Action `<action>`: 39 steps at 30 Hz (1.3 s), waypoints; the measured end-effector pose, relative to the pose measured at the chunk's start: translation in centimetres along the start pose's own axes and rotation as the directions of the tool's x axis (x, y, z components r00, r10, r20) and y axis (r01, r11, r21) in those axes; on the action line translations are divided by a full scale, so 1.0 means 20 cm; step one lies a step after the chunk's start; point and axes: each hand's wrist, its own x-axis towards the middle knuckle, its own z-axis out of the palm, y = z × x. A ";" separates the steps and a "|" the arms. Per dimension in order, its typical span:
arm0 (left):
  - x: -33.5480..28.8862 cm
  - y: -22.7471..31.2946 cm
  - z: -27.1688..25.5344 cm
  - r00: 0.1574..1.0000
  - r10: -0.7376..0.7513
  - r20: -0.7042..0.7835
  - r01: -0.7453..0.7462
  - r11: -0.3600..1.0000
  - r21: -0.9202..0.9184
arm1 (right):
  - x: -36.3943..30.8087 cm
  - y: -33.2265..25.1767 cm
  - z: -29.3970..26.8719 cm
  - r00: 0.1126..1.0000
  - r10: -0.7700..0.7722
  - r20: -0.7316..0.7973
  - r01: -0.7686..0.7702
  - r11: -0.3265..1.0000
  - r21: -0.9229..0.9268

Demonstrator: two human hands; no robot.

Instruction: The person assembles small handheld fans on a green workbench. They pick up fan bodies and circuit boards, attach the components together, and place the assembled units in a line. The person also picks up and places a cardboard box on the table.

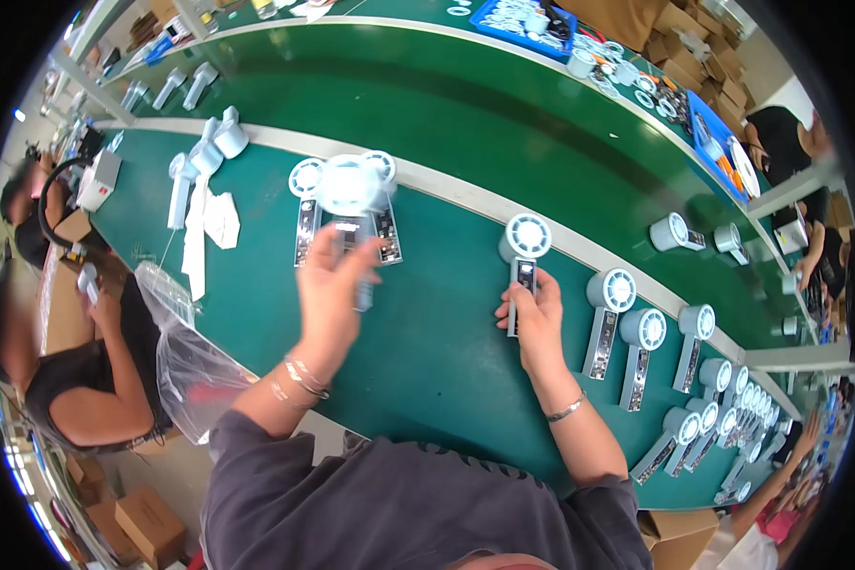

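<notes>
My left hand [329, 290] is closed round the handle of a pale blue handheld fan [350, 186], blurred by motion. Behind it on the green table lie two similar fans, a left one [306, 179] and a right one [381, 165], circuit boards showing in their handles. My right hand [540, 318] grips another handheld fan [526, 237] by its handle, the round head pointing away from me and the board facing up. Right of that hand, two more fans with uncovered handles lie close by, a nearer one [644, 329] and a farther one [612, 291].
Rows of fans [703, 418] run along the table's right end. Fans [204, 152] and white paper [221, 220] lie at the left, near clear plastic sheeting [185, 347]. A co-worker [95, 389] sits left, holding a fan part. Blue bins [527, 24] stand on the upper shelf.
</notes>
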 end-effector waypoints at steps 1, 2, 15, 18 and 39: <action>0.06 0.01 -0.08 0.993 0.096 -0.062 -0.093 0.995 0.044 | 0.00 -0.01 0.02 0.999 0.040 0.009 -0.041 0.998 0.042; 0.12 0.03 -0.15 0.981 0.149 -0.124 -0.144 0.988 0.047 | 0.02 -0.02 0.03 0.999 0.022 0.024 -0.023 0.999 0.046; 0.61 -0.16 -0.76 0.928 0.326 -0.182 -0.087 0.663 0.743 | 0.21 -0.04 0.35 0.944 -0.317 0.097 0.306 0.722 -0.620; 0.57 -0.15 -0.75 0.779 0.627 -0.006 -0.141 0.185 0.972 | 0.15 -0.11 0.30 0.944 -0.258 0.203 0.327 0.686 -0.650; 0.09 -0.18 0.40 0.097 0.013 0.995 -0.995 0.004 0.097 | -0.39 -0.08 -0.87 0.732 -0.582 -0.353 0.043 0.557 -0.830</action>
